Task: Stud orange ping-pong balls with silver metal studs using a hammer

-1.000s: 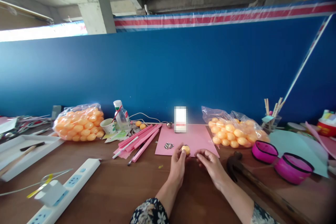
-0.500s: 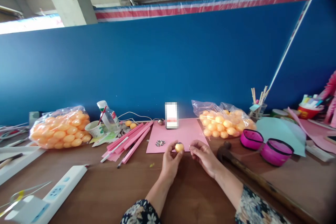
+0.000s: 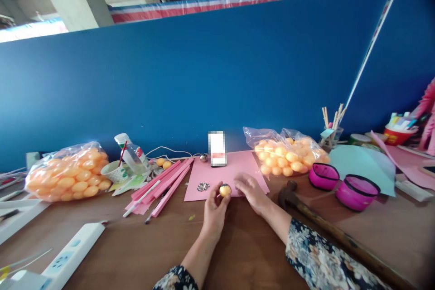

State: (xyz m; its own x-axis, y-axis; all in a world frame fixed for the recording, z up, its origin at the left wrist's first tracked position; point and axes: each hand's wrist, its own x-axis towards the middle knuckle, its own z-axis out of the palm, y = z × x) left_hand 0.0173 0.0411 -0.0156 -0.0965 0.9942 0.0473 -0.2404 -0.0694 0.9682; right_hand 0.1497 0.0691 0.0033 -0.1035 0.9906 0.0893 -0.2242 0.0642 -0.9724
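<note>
The left hand (image 3: 215, 204) still pinches the orange ball (image 3: 224, 190) at the pink sheet's (image 3: 238, 167) near edge; the right hand (image 3: 249, 189), earlier pinched beside it at 3 o'clock, now lies flat, fingers loosened, on the sheet.

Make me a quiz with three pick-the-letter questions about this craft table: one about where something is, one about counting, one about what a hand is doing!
1. Where does the pile of small silver bits lie?
A on the pink paper sheet
B inside a pink bowl
C on the power strip

2. How many clear bags of orange balls are on the table?
A one
B two
C four

3. What is the left hand doing?
A lying flat
B holding an orange ball in its fingers
C gripping the hammer

Answers: 1 A, the bits sit on the sheet's near left part. 2 B, one bag stands at the left and one bag at the right. 3 B, the ball is pinched at the fingertips.
</note>
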